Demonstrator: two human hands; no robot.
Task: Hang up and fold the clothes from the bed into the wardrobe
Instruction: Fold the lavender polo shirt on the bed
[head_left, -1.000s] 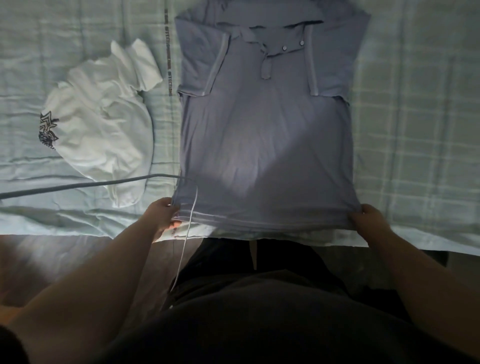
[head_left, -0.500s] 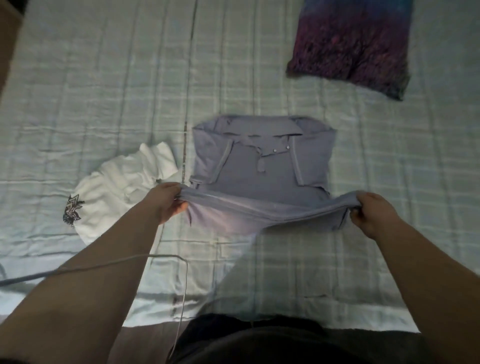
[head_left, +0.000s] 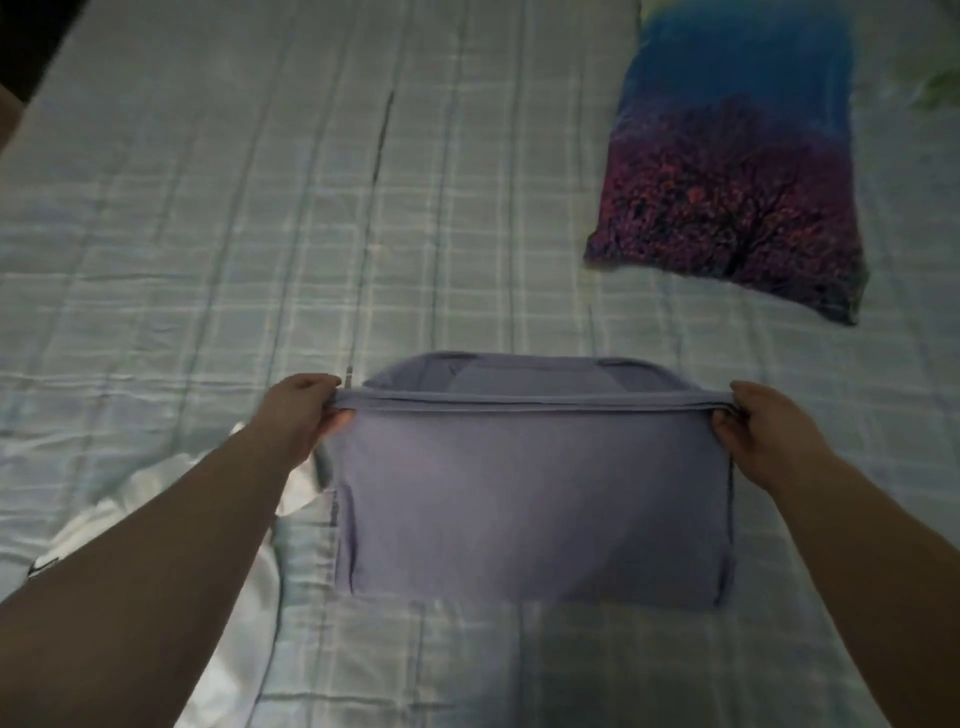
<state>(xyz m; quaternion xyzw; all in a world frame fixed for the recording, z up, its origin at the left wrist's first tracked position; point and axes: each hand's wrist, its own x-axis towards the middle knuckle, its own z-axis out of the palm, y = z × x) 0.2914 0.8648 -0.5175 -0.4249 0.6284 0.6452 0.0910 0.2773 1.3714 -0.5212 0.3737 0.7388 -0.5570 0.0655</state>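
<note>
White garment: a crumpled white cotton T-shirt (head_left: 234, 649) lies unfolded just left of the shirt and nearer the viewer, partly under the left forearm.
Shirt: the lilac soft-knit shirt (head_left: 530, 504) lies flat on the pale green checked bedcover (head_left: 208, 260). Its near half is doubled over toward the far half, making a broad rectangle.
Left hand: the left hand (head_left: 301, 415) pinches the shirt's turned-over edge at the left corner, fingers curled round the cloth.
Right hand: the right hand (head_left: 753, 426) pinches the same edge at the right corner, drawing it taut between the two.
Pillow: a blue and purple tree-print pillow (head_left: 737, 197) rests well beyond the shirt, to its right.
Progress: judging by the layers, this fold is nearly closed. The edge is not yet laid down on the far part.
Left to do: the shirt may need another fold, the white T-shirt is untouched, and nothing is stowed. The wardrobe is out of view.
</note>
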